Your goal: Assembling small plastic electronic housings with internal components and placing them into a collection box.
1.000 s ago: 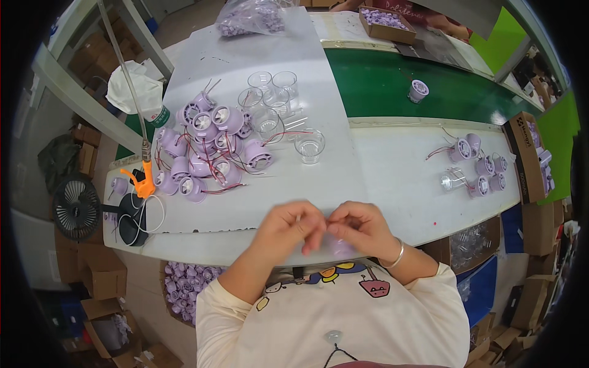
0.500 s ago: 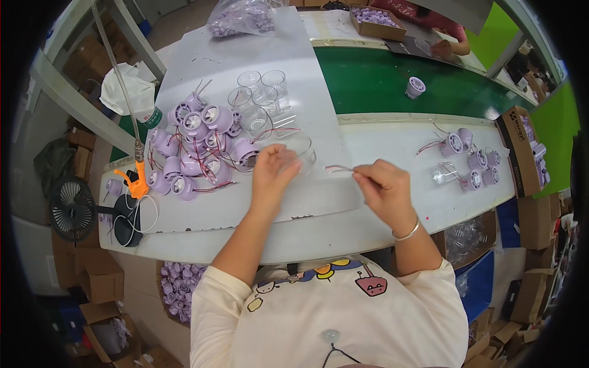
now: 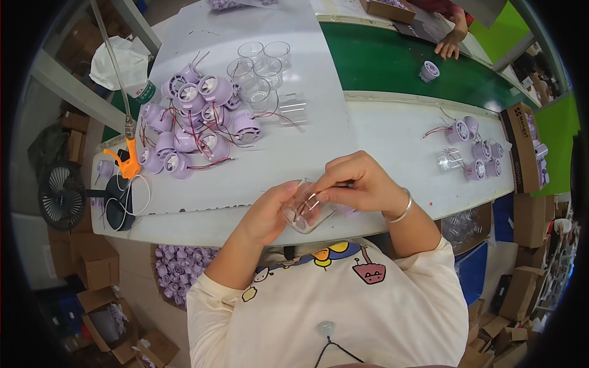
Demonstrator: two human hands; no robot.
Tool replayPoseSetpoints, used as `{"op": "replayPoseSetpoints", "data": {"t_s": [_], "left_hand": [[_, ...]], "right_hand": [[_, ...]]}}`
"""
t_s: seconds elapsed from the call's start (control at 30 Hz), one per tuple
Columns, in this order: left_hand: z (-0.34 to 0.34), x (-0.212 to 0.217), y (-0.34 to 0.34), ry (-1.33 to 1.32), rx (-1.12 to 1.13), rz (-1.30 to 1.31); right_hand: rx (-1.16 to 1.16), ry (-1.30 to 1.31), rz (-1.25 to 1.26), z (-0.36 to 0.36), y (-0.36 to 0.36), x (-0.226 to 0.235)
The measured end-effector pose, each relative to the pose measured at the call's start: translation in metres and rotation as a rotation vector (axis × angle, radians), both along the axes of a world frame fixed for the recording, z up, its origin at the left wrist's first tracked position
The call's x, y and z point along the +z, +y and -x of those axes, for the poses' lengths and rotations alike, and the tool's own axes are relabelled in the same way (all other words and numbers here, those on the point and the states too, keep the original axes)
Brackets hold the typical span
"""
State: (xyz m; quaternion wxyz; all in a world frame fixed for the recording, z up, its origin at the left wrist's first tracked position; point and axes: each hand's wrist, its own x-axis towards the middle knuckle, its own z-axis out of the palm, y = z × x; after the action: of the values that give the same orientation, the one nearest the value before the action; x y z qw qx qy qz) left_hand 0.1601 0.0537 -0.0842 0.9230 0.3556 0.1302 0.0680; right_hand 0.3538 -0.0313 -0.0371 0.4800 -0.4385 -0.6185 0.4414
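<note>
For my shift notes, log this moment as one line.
left hand: holds clear cup | right hand: feeds wires into cup | purple parts pile: far left of white table

**A small-parts assembly line**

This is a factory workstation. A long white table [image 3: 392, 132] runs beside a green conveyor belt [image 3: 392, 61] carrying one part. Batches of identical purple wired housings [image 3: 190, 122] and clear plastic cups [image 3: 264, 67] wait in heaps (more fill a bin below), with cardboard boxes [image 3: 98, 270] stacked around.
</note>
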Motion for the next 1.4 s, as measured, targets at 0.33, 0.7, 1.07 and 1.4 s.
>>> {"op": "replayPoseSetpoints", "data": {"t_s": [0.33, 0.7, 1.07, 1.4], "left_hand": [[0.01, 0.014, 0.001, 0.077, 0.19, -0.246], [0.02, 0.008, -0.004, -0.233, 0.267, -0.409], [0.022, 0.009, -0.005, -0.25, 0.311, -0.52], [0.022, 0.013, -0.007, 0.046, 0.508, -1.069]], "right_hand": [[0.05, 0.307, 0.27, -0.001, -0.001, -0.005], [0.007, 0.444, 0.37, 0.002, 0.001, -0.006], [0.096, 0.437, 0.608, -0.002, 0.005, 0.003], [-0.144, 0.034, 0.352, 0.001, 0.003, 0.019]]}}
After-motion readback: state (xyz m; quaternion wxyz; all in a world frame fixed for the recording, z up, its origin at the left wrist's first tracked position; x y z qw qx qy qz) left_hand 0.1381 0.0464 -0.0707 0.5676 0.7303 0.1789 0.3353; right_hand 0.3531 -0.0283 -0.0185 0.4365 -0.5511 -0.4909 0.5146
